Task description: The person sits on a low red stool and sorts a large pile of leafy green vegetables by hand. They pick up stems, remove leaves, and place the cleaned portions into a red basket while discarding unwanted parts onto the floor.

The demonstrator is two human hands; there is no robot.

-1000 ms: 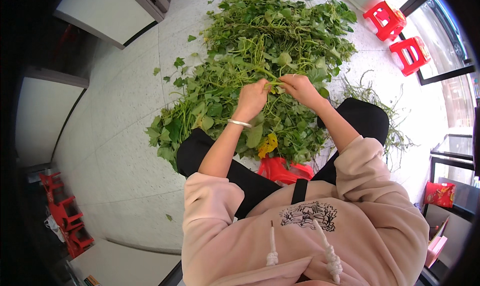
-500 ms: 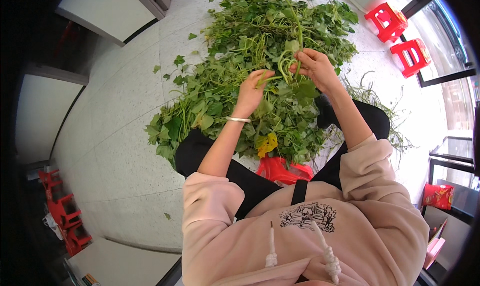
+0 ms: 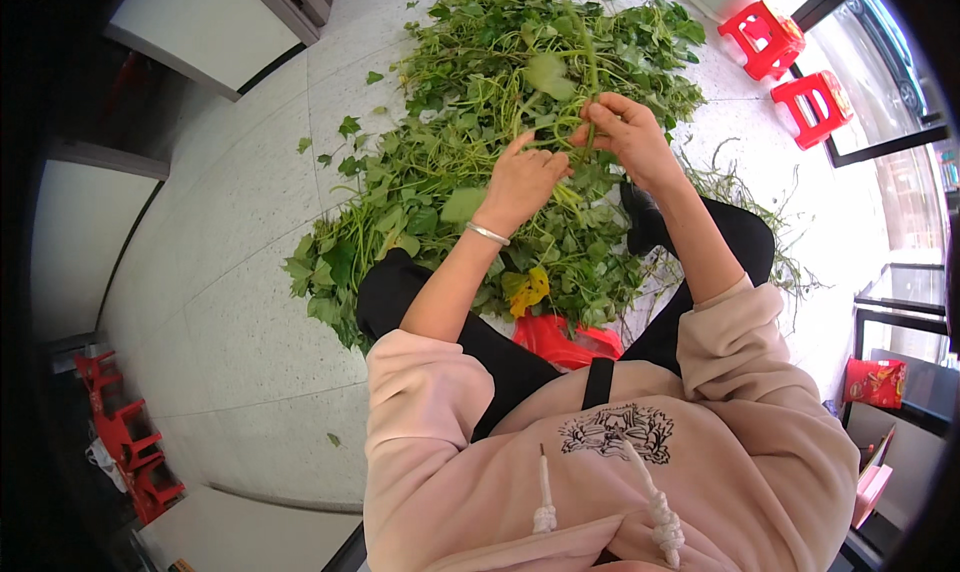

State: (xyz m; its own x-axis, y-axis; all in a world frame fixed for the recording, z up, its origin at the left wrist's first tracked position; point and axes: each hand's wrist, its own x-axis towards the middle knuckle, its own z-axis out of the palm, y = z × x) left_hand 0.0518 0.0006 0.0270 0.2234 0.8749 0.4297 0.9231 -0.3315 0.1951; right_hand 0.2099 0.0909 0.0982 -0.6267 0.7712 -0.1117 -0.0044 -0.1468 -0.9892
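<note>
A long green leafy vine (image 3: 591,57) is pinched between the thumb and fingers of my right hand (image 3: 632,140). Its stem runs up and away over the heap, with a blurred leaf (image 3: 550,75) hanging off it. My left hand (image 3: 524,179) is close beside the right one, back upward, its fingers curled toward the vine's lower end and the forefinger raised. What those fingers hold is hidden. A blurred pale-green leaf (image 3: 462,205) shows at the left edge of that hand. Beneath both hands spreads a big heap of leafy vines (image 3: 420,172) on the floor.
Bare stems (image 3: 775,217) lie on the floor to the right of my leg. Between my knees is a red plastic thing (image 3: 565,342). Two red stools (image 3: 812,110) stand at the far right, and more red stools (image 3: 130,427) are at the left. Loose leaves (image 3: 348,126) dot the pale floor.
My left hand has moved right and slightly down, turning its back upward. A leaf now shows beside it. My right hand keeps the vine in nearly the same place.
</note>
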